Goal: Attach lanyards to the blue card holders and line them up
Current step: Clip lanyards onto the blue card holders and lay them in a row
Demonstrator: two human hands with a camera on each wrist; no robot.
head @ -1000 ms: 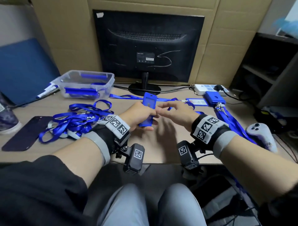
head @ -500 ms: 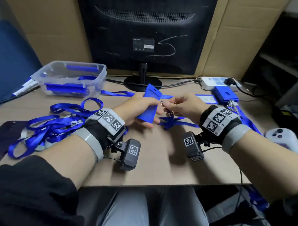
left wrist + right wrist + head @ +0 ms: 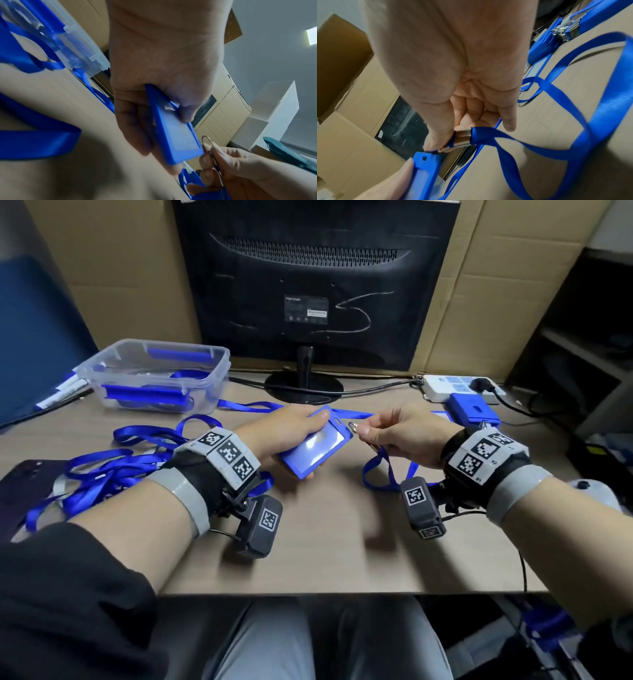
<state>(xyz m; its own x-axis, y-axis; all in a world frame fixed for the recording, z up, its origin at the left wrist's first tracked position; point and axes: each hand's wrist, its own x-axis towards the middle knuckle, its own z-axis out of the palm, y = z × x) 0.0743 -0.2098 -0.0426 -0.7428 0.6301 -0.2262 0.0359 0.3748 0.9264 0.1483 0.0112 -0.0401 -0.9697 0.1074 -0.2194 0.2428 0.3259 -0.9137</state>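
My left hand (image 3: 286, 433) grips a blue card holder (image 3: 315, 447) above the desk, thumb on its clear window, slotted end toward the right. In the left wrist view the card holder (image 3: 176, 136) is pinched between thumb and fingers. My right hand (image 3: 394, 433) pinches the metal clip (image 3: 354, 426) of a blue lanyard (image 3: 387, 470), its ring just beside the holder's slot. The right wrist view shows the lanyard's metal crimp (image 3: 462, 138) under my fingers, the strap (image 3: 573, 115) looping over the desk, and the holder's slot (image 3: 424, 158) close below.
A heap of loose blue lanyards (image 3: 113, 467) lies at the left beside a dark phone (image 3: 20, 491). A clear plastic box (image 3: 154, 374) with blue parts stands behind. A monitor (image 3: 315, 285), a power strip (image 3: 455, 386) and a stack of finished holders (image 3: 474, 412) are at the back right.
The left hand has turned the card holder from upright to nearly flat, window up. The right hand has brought the lanyard clip up to the holder's slotted end.
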